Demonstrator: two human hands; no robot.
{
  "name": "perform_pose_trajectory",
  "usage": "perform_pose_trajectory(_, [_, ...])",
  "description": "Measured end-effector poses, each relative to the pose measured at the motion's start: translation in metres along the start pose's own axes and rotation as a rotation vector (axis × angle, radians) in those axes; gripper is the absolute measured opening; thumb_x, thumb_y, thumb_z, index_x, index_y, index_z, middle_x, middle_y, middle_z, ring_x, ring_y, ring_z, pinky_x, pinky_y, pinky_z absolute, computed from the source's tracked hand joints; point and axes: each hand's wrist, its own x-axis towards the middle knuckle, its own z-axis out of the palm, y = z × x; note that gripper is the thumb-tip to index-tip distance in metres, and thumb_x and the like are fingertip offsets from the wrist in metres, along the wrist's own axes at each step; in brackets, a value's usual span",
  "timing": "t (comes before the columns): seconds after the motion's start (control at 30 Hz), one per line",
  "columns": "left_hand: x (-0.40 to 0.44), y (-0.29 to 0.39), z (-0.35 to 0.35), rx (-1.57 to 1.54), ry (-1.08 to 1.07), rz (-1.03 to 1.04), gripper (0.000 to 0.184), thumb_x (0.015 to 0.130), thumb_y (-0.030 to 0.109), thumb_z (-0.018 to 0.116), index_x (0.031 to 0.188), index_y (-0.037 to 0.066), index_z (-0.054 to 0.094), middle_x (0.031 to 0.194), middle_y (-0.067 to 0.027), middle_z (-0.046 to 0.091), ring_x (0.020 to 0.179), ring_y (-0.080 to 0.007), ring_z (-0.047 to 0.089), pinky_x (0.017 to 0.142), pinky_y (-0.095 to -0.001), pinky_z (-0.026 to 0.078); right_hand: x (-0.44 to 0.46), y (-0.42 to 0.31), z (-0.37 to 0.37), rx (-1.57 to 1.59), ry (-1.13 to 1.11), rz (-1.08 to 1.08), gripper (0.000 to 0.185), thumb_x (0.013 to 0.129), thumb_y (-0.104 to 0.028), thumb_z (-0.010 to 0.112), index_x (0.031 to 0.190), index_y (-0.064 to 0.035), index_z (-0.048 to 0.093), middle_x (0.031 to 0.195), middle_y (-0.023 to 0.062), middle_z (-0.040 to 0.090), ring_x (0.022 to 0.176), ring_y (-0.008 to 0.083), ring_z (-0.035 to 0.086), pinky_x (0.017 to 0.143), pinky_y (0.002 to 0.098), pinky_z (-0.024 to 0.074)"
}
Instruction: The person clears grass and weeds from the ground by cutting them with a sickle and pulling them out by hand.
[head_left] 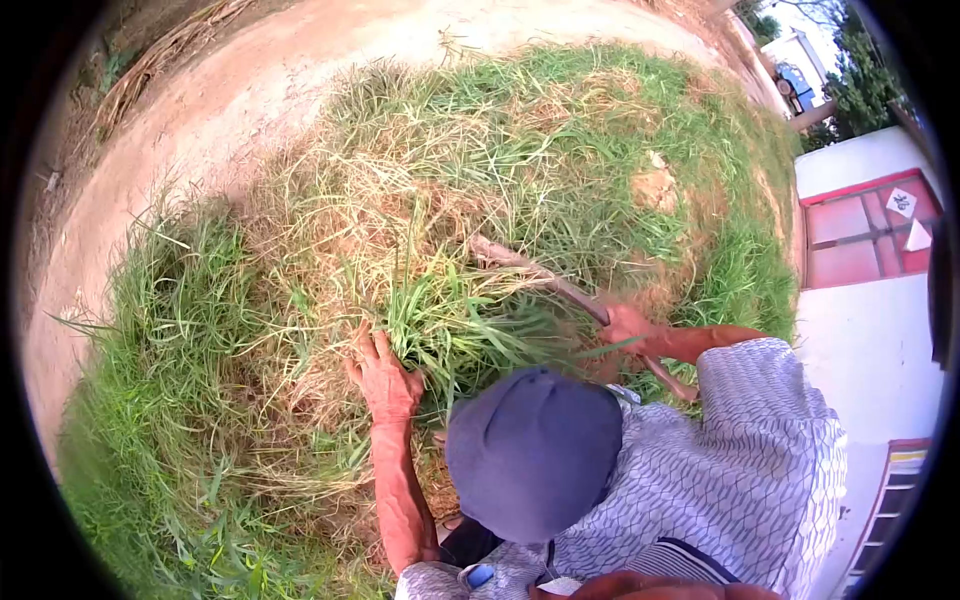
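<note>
My left hand (pixel 386 382) lies palm down on the cut grass (pixel 420 315), its fingers stretched out and slightly apart. Long green blades stand up right beside its fingertips and thumb. My right hand (pixel 627 328) is closed around the middle of a brown, wooden-looking stick (pixel 550 280). One thick end of the stick points up and left over the grass; the other sticks out below the hand. A rounded blue-grey cloth shape (pixel 535 455) sits between the two arms and covers part of the grass. Patterned shirt cloth (pixel 700 480) fills the lower right.
Loose green and dried grass (pixel 560 150) spreads over a wide mound all around. A pale dirt path (pixel 190 150) curves past at the left and top. At the right stands a white wall (pixel 865 340) with a red-framed door (pixel 865 230). Trees show at the upper right.
</note>
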Motion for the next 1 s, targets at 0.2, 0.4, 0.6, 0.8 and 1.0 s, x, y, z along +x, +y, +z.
perform_pose_trajectory(0.2, [-0.037, -0.052, 0.038, -0.046, -0.474, -0.346, 0.063, 0.081, 0.033, 0.068, 0.127, -0.002, 0.043, 0.092, -0.0245, 0.066, 0.089, -0.0355, 0.065, 0.092, -0.0488, 0.045, 0.003, -0.034, -0.035, 0.035, -0.061, -0.126, 0.020, 0.075, -0.013, 0.062, 0.092, -0.0032, 0.055, 0.069, 0.0107, 0.056, 0.066, 0.0241, 0.057, 0.064, 0.0374, 0.0487])
perform_pose_trajectory(0.4, [-0.031, -0.051, -0.088, -0.924, 0.233, -0.653, 0.050, 0.087, 0.040, 0.067, 0.109, -0.004, 0.060, 0.077, -0.0091, 0.063, 0.068, -0.0184, 0.056, 0.065, -0.0337, 0.047, 0.040, -0.114, -0.045, 0.858, 0.024, -0.002, 0.017, 0.075, -0.003, 0.057, 0.090, -0.0054, 0.049, 0.056, 0.0007, 0.044, 0.040, 0.0113, 0.042, 0.037, 0.0294, 0.0372])
perform_pose_trajectory(0.6, [-0.053, -0.077, -0.106, -0.684, -0.082, -0.584, 0.066, 0.085, 0.049, 0.063, 0.123, -0.004, 0.053, 0.098, -0.0268, 0.067, 0.095, -0.0408, 0.064, 0.086, -0.0493, 0.048, 0.057, -0.268, -0.069, 0.813, -0.308, -0.317, 0.022, 0.079, -0.002, 0.054, 0.100, -0.0042, 0.046, 0.060, -0.0008, 0.043, 0.039, 0.0069, 0.038, 0.034, 0.0244, 0.0353])
perform_pose_trajectory(0.8, [-0.148, -0.148, -0.082, 0.119, -0.161, -0.818, 0.024, 0.084, 0.021, 0.055, 0.099, 0.002, 0.057, 0.078, -0.0217, 0.067, 0.079, -0.0395, 0.068, 0.072, -0.0530, 0.050, 0.057, -0.316, -0.012, 0.142, -0.513, -0.340, 0.030, 0.083, -0.017, 0.061, 0.107, -0.0041, 0.049, 0.069, 0.0013, 0.047, 0.048, 0.0107, 0.048, 0.041, 0.0283, 0.0409])
perform_pose_trajectory(1.0, [-0.250, -0.170, -0.083, 0.202, -0.108, -0.868, 0.033, 0.089, 0.034, 0.055, 0.090, 0.002, 0.060, 0.077, -0.0197, 0.068, 0.078, -0.0365, 0.068, 0.068, -0.0507, 0.049, 0.049, -0.327, 0.019, 0.079, -0.688, -0.369, 0.035, 0.088, -0.030, 0.060, 0.107, -0.0015, 0.051, 0.061, 0.0017, 0.047, 0.045, 0.0118, 0.046, 0.041, 0.0303, 0.0381])
